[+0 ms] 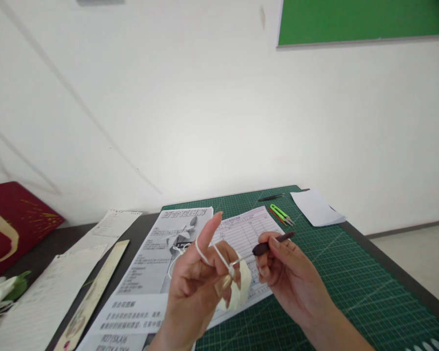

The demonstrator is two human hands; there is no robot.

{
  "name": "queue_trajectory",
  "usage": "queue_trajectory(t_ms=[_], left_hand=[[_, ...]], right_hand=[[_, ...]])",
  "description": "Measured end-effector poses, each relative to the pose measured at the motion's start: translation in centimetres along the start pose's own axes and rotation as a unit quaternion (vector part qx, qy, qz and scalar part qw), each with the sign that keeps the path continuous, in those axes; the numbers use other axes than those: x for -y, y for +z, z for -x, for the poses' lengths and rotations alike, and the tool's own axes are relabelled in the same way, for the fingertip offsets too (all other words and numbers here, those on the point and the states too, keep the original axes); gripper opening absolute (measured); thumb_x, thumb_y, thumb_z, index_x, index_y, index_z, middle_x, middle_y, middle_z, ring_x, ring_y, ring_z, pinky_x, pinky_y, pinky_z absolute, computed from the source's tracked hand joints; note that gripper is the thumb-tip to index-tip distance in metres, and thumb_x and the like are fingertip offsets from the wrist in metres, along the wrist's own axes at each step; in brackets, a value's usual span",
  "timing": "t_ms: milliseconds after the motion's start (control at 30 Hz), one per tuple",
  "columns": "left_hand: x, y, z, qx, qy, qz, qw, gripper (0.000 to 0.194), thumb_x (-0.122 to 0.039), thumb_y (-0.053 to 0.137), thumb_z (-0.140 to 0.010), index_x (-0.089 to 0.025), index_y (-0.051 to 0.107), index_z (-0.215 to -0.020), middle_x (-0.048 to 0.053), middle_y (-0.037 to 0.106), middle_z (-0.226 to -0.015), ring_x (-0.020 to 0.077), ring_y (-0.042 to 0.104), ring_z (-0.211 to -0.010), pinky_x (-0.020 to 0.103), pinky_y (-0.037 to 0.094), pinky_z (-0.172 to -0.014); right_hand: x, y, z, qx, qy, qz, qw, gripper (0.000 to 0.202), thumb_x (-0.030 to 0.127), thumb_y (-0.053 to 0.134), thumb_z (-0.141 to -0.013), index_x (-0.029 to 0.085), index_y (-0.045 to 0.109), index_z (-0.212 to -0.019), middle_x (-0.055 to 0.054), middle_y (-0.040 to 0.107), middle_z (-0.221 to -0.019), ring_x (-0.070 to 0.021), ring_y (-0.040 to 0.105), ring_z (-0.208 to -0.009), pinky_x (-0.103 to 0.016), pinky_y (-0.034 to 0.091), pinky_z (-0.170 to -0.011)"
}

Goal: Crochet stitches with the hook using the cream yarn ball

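My left hand [201, 278] is raised in front of me with the index finger pointing up. White yarn [219, 253] loops over that finger, and the thumb and other fingers pinch a small knot of crochet work. Just behind and below those fingers is a cream-white rounded piece [244, 290]; I cannot tell whether it is crocheted work or a yarn ball. My right hand [287, 263] grips the dark handle of a crochet hook [262, 248]. Its thin metal shaft points left, with the tip at the yarn by my left fingers.
A green cutting mat [351, 292] covers the table. Printed pattern sheets [131, 287] lie under my hands. Beyond are green thread snips [279, 212], dark tweezers [271, 197] and white paper [316, 207]. At left are a ruler-like strip [95, 292], lined sheets [58, 282] and a red bag [25, 209].
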State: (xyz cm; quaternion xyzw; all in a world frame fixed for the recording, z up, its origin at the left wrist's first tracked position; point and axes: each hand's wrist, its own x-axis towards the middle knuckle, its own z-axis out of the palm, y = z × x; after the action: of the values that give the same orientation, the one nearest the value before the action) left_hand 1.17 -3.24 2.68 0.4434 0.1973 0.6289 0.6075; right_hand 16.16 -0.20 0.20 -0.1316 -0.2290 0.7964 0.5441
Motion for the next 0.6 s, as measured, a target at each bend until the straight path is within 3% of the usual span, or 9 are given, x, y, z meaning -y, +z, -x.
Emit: queue_trajectory(t_ms=[100, 433, 600], left_hand=[[0.5, -0.2, 0.0, -0.015, 0.003, -0.020, 1.000, 0.058, -0.015, 0.067, -0.078, -0.036, 0.053, -0.130, -0.002, 0.048, -0.064, 0.0123, 0.049, -0.066, 0.019, 0.037, -0.049], [0.6, -0.4, -0.8, -0.036, -0.093, 0.027, 0.995, 0.059, -0.015, 0.072, -0.072, -0.034, 0.058, -0.126, -0.001, 0.058, -0.071, 0.0074, 0.046, -0.057, 0.018, 0.039, -0.052], [0.4, -0.7, -1.1, -0.036, -0.066, -0.048, 0.996, 0.057, -0.019, 0.073, -0.072, -0.031, 0.060, -0.125, 0.001, 0.058, -0.072, 0.0103, 0.048, -0.059, 0.019, 0.039, -0.050]], right_hand=[[-0.2, 0.1, 0.0, -0.014, -0.015, 0.008, 1.000, 0.012, 0.022, 0.074, -0.077, 0.013, 0.073, -0.083, -0.005, 0.075, -0.062, -0.0090, 0.069, -0.051, -0.013, 0.057, -0.052], [-1.1, 0.5, 0.1, -0.026, -0.059, 0.062, 0.996, 0.014, 0.027, 0.075, -0.075, 0.015, 0.073, -0.083, -0.004, 0.075, -0.065, -0.0105, 0.069, -0.053, -0.018, 0.057, -0.053], [-1.0, 0.5, 0.1, -0.042, -0.067, 0.085, 0.993, 0.015, 0.027, 0.078, -0.072, 0.015, 0.074, -0.081, -0.005, 0.075, -0.063, -0.0108, 0.067, -0.051, -0.018, 0.056, -0.051]])
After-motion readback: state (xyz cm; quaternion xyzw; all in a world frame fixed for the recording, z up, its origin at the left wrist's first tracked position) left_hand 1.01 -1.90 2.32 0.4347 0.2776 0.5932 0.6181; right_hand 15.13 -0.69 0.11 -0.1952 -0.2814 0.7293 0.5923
